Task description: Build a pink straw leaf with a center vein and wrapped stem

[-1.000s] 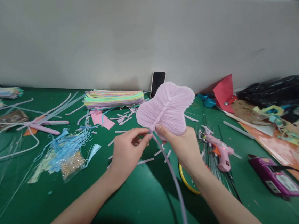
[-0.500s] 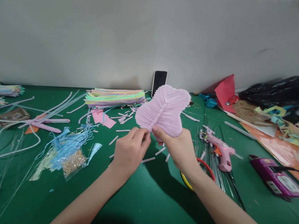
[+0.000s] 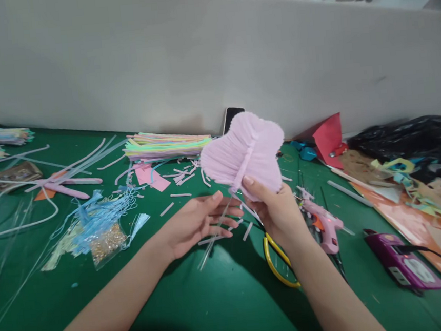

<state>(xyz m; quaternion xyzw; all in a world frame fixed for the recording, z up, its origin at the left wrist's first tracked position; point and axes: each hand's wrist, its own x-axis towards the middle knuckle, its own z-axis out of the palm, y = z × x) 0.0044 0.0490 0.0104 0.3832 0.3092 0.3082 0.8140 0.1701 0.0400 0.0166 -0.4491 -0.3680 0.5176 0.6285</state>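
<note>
A lilac fuzzy pipe-cleaner piece (image 3: 239, 156), lobed like a leaf with a thick middle rib, is held up above the table. My right hand (image 3: 276, 207) grips its lower right part, thumb on the front and the other fingers mostly hidden behind. Thin clear strands (image 3: 212, 243) hang down from the lower tip of the piece. Close beside them is my left hand (image 3: 198, 221), palm turned inward, fingers spread and apart from the lilac piece. Whether its fingers touch the strands I cannot tell. Under my right wrist lie scissors (image 3: 271, 264) with a yellow handle loop.
Cut lilac bits (image 3: 184, 174) and a bundle of pastel pipe cleaners (image 3: 168, 144) lie behind. Blue tassels (image 3: 101, 219) and a bag of gold beads (image 3: 107, 242) are leftward. A pink glue gun (image 3: 326, 223), a purple device (image 3: 404, 262) and scraps are rightward. A phone (image 3: 232, 115) leans against the wall.
My left hand has let go of the lilac piece's lower tip and opened. The piece has tilted more upright in my right hand, and clear strands now show below it.
</note>
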